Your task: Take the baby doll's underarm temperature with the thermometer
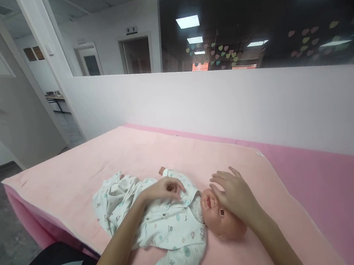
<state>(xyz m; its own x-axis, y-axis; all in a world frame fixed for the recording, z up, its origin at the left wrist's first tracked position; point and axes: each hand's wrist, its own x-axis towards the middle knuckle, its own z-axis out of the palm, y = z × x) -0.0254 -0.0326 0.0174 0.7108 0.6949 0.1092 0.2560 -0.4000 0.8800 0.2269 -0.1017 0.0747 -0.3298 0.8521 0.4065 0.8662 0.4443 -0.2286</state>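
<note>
Doll (168,225) at lower centre of frame — left hand (166,189) half-curled over its chest, can't tell if fingers grip anything; right hand (236,193) loosely spread, holding nothing, at its head (222,223) — a sideways nudge could roll that.

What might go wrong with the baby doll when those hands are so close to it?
The near sleeve of the doll lies close to the edge of the pink-covered table, so a hard tug that way might drag the doll off. The right hand is right by the doll's face, so a finger might bump the eye that shows.
</note>
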